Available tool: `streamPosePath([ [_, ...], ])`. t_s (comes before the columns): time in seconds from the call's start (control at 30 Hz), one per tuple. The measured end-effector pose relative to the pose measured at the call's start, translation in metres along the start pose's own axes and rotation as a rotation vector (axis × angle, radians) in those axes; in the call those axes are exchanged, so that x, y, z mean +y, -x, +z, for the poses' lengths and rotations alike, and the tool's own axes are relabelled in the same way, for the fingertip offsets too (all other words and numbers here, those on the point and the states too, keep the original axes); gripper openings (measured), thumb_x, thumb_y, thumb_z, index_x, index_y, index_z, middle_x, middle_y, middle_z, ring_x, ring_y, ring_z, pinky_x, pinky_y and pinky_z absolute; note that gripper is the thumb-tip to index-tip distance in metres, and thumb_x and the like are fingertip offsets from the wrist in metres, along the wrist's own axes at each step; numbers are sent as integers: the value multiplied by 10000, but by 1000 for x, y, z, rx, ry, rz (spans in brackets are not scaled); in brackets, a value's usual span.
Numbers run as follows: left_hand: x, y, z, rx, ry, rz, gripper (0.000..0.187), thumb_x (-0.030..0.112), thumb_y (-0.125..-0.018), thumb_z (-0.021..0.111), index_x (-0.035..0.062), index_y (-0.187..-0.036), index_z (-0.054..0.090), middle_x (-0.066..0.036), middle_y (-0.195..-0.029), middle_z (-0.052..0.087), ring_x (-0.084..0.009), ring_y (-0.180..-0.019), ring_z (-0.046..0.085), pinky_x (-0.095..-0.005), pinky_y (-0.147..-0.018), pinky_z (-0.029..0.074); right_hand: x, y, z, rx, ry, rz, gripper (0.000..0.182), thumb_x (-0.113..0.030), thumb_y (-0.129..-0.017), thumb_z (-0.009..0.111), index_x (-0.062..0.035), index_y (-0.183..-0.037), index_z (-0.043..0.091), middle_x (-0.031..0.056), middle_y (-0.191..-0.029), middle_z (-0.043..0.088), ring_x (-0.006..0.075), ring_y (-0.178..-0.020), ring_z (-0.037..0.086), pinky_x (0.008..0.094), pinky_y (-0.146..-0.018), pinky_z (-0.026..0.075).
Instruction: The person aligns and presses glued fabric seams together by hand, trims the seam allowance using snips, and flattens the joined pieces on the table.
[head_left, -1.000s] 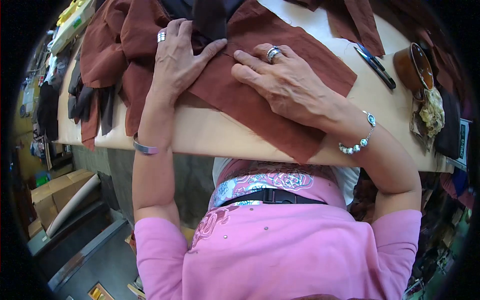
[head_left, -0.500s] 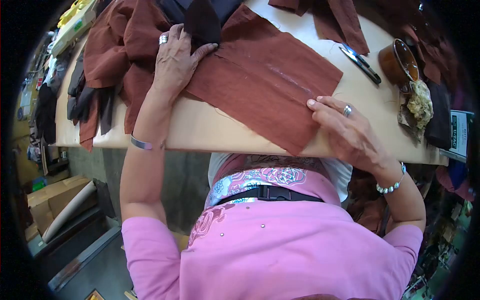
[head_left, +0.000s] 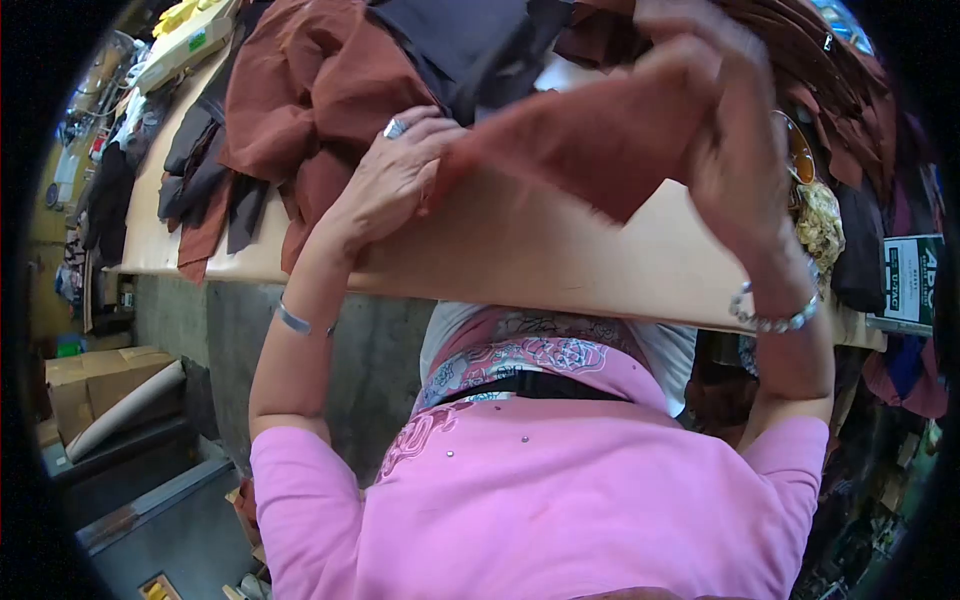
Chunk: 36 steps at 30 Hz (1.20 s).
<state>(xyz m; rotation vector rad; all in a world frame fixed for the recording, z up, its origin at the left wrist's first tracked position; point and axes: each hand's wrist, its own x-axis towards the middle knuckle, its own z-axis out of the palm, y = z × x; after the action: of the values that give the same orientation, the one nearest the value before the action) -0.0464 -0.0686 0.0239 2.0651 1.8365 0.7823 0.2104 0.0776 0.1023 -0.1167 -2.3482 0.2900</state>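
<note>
A piece of reddish-brown cloth (head_left: 610, 145) is lifted off the table and stretches between my two hands, blurred by motion. My left hand (head_left: 400, 180), with a ring on one finger, is closed on its left end, next to a heap of the same brown cloth (head_left: 320, 80). Raised at the right, my right hand (head_left: 735, 150) is smeared by motion; the cloth's right end runs up into its fingers. Dark grey cloth (head_left: 460, 50) lies behind the lifted piece.
The tan tabletop (head_left: 520, 250) has a rounded front edge close to my waist. At the right are an amber-brown bowl (head_left: 800, 150), a crumpled yellowish lump (head_left: 820, 225) and more brown cloth (head_left: 840, 100). Dark and brown strips (head_left: 205, 200) hang at the left.
The brown cloth lay flat on the table and is now raised. My right hand has moved up and away from me with its right end; my left hand has shifted right and slightly nearer.
</note>
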Motion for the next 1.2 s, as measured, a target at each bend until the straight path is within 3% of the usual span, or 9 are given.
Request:
streamPosePath([
  [0.17,28,21,-10,-173,624,-169,545,406,-840,555,25,-1229,543,-125,-1321,467,-307,-1281,357,-362,-1083,259,30,-71,17,106,-197,240,397,60,-827,534,-28,-1201,432,197,-1021,596,311,-977,587,373,-848,460],
  [0.3,46,24,-3,-161,416,-184,542,319,-822,633,-34,-1221,530,-110,-1288,464,-242,-1226,401,-338,-1035,311,83,-82,61,25,-294,350,344,29,-824,556,-2,-1158,477,138,-993,613,210,-904,598,318,-815,467],
  [0.4,54,20,0,-123,726,-484,423,220,-860,582,-39,-1192,542,-81,-1230,476,-164,-1081,475,-293,-949,374,104,-86,81,-35,-376,456,304,11,-831,554,-6,-1130,503,86,-964,619,144,-842,586,275,-782,467],
  [0.47,62,18,4,75,772,-401,339,154,-886,514,-37,-1163,553,-37,-1050,540,-93,-922,507,-248,-835,418,113,-87,81,-90,-305,568,283,15,-845,533,-17,-1125,513,63,-951,617,114,-816,574,256,-769,464],
  [0.5,62,17,3,120,817,-413,332,154,-889,505,-35,-1158,556,-28,-1007,552,-89,-907,514,-242,-821,422,101,-79,78,1,-572,413,268,26,-855,512,-20,-1119,526,59,-953,619,120,-828,577,263,-766,468],
  [0.67,75,8,5,270,1014,-621,299,264,-922,534,15,-1068,613,3,-848,597,-29,-753,517,-192,-664,421,97,-78,86,3,-522,551,261,35,-859,502,-2,-1115,535,84,-995,612,142,-915,576,265,-813,461],
  [0.9,50,11,21,137,763,-561,198,241,-875,655,47,-847,631,57,-669,554,-9,-541,463,-184,-457,359,91,-80,88,-26,-543,509,327,69,-844,459,-28,-1148,531,49,-983,575,117,-944,553,244,-831,443],
  [1.07,54,20,16,92,724,-446,215,190,-863,663,-4,-951,639,-10,-850,584,-76,-735,520,-234,-669,438,97,-58,96,42,-1192,490,522,129,-733,388,-33,-1213,512,18,-945,602,95,-840,568,208,-765,464],
  [1.2,54,26,14,-45,405,-406,254,128,-844,675,-38,-1028,620,-35,-1021,568,-107,-936,517,-273,-832,434,109,-48,104,52,-659,468,448,36,-860,483,-55,-1299,494,11,-1186,569,101,-1027,539,224,-941,397],
])
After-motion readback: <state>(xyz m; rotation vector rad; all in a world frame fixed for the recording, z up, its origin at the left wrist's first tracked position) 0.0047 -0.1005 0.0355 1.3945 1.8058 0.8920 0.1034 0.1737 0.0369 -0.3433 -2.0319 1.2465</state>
